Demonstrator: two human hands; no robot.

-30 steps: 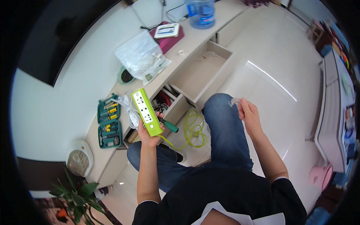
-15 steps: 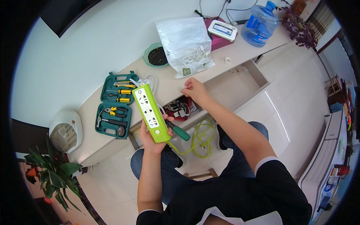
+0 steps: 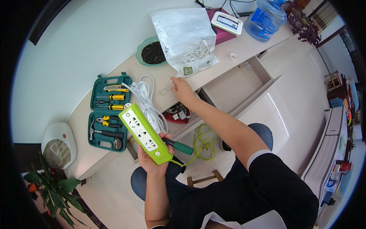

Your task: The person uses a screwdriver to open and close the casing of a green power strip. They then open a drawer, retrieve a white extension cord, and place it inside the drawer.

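My left hand (image 3: pixel 154 158) is wrapped round a lime-green power strip (image 3: pixel 143 134) with white socket faces, held tilted above my lap. The same hand also grips a screwdriver with a green handle (image 3: pixel 183 148), which sticks out to the right beneath the strip. Over the counter edge, my right hand (image 3: pixel 182 91) is open with its fingers apart. Just left of its fingertips, a small clear plastic piece (image 3: pixel 164 91) lies on the counter. From the strip's lower end, its lime-green cord (image 3: pixel 204 147) runs down to a coil on the floor.
An open green toolbox (image 3: pixel 108 113) and a white power strip with cord (image 3: pixel 146 103) lie on the counter (image 3: pixel 85 126). Behind are a plastic bag of white cables (image 3: pixel 187 42), a soil bowl (image 3: pixel 153 53) and a water jug (image 3: pixel 265 21). Open drawers (image 3: pixel 238 89) jut toward me; one holds a red box (image 3: pixel 177 114).
My right hand has moved left and opened from its pinch, and the clear plastic piece now lies on the counter. The power strip in my left hand sits slightly lower and further left.
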